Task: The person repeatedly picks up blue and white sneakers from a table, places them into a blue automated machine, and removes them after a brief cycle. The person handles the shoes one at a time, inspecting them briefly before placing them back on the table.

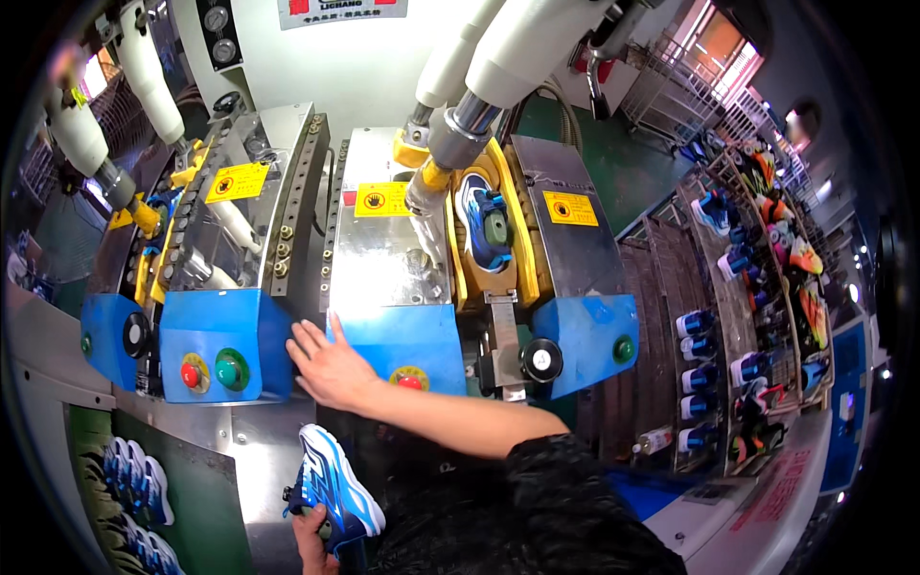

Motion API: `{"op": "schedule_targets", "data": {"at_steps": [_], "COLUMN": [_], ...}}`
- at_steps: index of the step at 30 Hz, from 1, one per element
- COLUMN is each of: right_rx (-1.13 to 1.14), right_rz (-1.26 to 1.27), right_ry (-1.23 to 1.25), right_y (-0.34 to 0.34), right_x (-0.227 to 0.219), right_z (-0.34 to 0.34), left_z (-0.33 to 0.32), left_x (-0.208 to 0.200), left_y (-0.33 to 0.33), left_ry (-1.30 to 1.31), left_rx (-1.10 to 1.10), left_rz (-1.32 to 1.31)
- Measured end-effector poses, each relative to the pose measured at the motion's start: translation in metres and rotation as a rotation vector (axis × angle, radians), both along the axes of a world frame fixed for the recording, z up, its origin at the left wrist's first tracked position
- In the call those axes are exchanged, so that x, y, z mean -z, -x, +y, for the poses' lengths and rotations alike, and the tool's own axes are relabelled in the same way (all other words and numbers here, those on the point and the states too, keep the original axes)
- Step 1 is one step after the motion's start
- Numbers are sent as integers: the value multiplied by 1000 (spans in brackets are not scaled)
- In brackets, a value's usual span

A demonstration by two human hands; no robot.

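In my left hand (313,539), low in the view, is a blue and white sneaker (335,479), its white sole side turned up and to the right. My fingers wrap around its dark opening, where a dark block shows. My right arm reaches across to the left; my right hand (331,369) has its fingers spread at the left edge of the middle blue control panel (393,331). Whether it touches the panel, I cannot tell. A second blue sneaker (485,222) sits in the press between yellow pads (523,225), under a white press cylinder (489,77).
Red (195,372) and green (230,370) buttons sit on the left blue panel. A black knob (541,360) stands beside the press. Several sneakers lie on a green surface (196,489) at lower left. A shoe rack (661,307) lines the right side, with a bottle (654,441).
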State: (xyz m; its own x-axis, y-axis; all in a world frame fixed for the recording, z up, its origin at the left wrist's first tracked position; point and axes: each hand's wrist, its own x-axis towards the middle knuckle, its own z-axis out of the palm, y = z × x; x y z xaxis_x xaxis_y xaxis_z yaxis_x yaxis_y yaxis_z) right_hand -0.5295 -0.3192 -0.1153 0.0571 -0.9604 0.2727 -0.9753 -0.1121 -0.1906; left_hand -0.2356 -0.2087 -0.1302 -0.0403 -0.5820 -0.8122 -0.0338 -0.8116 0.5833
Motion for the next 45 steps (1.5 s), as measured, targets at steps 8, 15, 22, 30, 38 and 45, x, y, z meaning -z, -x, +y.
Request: {"op": "schedule_targets", "data": {"at_steps": [8, 15, 22, 30, 38, 45], "right_rx": [-401, -480, -346, -655, -1259, -1040], "right_rz": [-711, -1080, -830, -612, 86, 353], "right_ry": [176, -366, -472, -375, -295, -309], "right_y": [-92, -184, -237, -451, -727, -762], "right_x": [33, 43, 40, 15, 69, 136], "right_z": [90, 176, 128, 4, -255, -264], "left_z": [49, 75, 25, -2, 21, 12], "left_x": [4, 47, 187, 195, 298, 274], "left_y": [-21, -129, -184, -428, -649, -665], "left_ry": [337, 601, 560, 497, 496, 557], "left_rx": [-351, -549, -292, -269, -247, -299], "left_rz": [453, -113, -356, -767, -1480, -1429]}}
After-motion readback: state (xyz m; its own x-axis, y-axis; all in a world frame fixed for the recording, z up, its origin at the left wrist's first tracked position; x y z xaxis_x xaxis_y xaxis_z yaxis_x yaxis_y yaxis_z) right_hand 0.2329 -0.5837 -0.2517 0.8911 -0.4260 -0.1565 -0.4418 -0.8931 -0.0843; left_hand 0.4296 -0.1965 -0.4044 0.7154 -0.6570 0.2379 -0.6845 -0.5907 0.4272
